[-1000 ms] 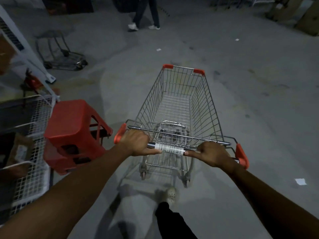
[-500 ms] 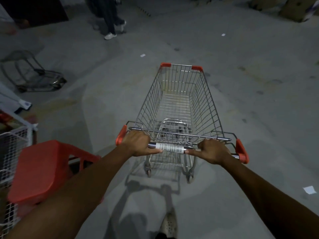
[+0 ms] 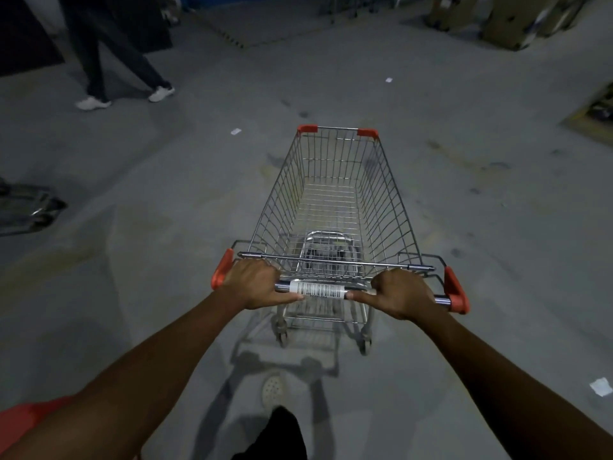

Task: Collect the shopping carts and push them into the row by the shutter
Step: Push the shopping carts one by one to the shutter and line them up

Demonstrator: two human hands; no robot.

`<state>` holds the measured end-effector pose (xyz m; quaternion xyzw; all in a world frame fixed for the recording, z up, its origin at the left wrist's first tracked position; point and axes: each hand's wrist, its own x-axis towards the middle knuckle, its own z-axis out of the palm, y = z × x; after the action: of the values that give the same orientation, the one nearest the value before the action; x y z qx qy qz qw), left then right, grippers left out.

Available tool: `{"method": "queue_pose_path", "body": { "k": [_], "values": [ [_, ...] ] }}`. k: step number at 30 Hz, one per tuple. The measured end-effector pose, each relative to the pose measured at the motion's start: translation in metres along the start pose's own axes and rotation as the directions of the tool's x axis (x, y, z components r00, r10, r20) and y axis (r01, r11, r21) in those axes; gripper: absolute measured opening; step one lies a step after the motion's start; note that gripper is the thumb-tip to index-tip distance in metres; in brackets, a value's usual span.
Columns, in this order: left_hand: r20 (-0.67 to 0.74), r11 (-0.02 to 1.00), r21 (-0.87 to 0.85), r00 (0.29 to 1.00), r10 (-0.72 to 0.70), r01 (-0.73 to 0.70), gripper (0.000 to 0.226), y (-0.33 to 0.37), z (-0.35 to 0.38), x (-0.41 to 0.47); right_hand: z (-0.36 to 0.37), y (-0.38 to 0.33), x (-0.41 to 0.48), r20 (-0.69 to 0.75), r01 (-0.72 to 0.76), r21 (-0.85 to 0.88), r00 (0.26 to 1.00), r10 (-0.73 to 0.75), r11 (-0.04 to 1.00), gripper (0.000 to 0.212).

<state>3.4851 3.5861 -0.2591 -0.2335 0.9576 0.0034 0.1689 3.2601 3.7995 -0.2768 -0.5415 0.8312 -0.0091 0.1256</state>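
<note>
1. Empty silver wire shopping cart (image 3: 335, 194), frame centre, on grey concrete floor (image 3: 481, 234).
2. Left hand (image 3: 255, 287) and right hand (image 3: 398, 293) clasp its chrome handle bar (image 3: 318, 289).
3. Advisable: even push, clear of the dark-trousered walker (image 3: 96, 44), upper left.

Floor: grey concrete (image 3: 149, 154), stained and scuffed; light dim, shadows soft. Three paper scraps lie on it: one left of centre (image 3: 236, 131), one farther back (image 3: 388, 80), one at the right edge (image 3: 601, 386). Upper left: a bystander's legs (image 3: 96, 54), dark trousers, white shoes, feet apart. Top right: brown cardboard boxes (image 3: 517, 24) standing on the floor. Top centre: a black-and-yellow striped edge (image 3: 234, 39) borders a darker floor section. Bottom left corner: part of a red stool (image 3: 23, 416).
</note>
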Motion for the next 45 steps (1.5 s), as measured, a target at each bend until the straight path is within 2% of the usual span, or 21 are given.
{"method": "queue_pose_path", "body": {
  "k": [5,16,22,27,36,40,45],
  "values": [
    [-0.033,0.993,-0.007,0.993,0.114,-0.114,0.098,-0.052,-0.022,0.091,-0.025,0.011,0.084,-0.029,-0.088,0.161,0.995,0.094,0.983,0.079],
    [-0.055,0.967,0.079,0.967,0.248,-0.243,0.096,-0.155,-0.083,0.285,-0.064,0.040,0.256,-0.102,-0.172,0.149,0.977,0.188,0.974,0.086],
    [-0.064,0.976,0.070,0.975,0.211,-0.207,0.095,-0.180,-0.126,0.411,-0.099,0.095,0.364,-0.141,-0.187,0.143,0.968,0.207,0.972,0.074],
    [-0.051,0.970,0.024,0.969,0.241,-0.240,0.109,-0.191,-0.165,0.512,-0.122,0.152,0.454,-0.164,-0.217,0.143,0.957,0.240,0.966,0.076],
    [-0.066,0.968,0.044,0.967,0.248,-0.245,0.116,-0.239,-0.197,0.675,-0.155,0.216,0.620,-0.135,-0.437,0.169,0.878,0.460,0.884,0.065],
    [-0.133,0.961,0.050,0.951,0.277,-0.273,0.119,-0.267,-0.218,0.752,-0.173,0.246,0.695,-0.131,-0.470,0.199,0.857,0.498,0.860,0.058],
    [-0.179,0.950,0.074,0.933,0.313,-0.305,0.118,-0.315,-0.246,0.857,-0.196,0.274,0.803,-0.124,-0.509,0.253,0.826,0.549,0.823,0.059]
  ]
}}
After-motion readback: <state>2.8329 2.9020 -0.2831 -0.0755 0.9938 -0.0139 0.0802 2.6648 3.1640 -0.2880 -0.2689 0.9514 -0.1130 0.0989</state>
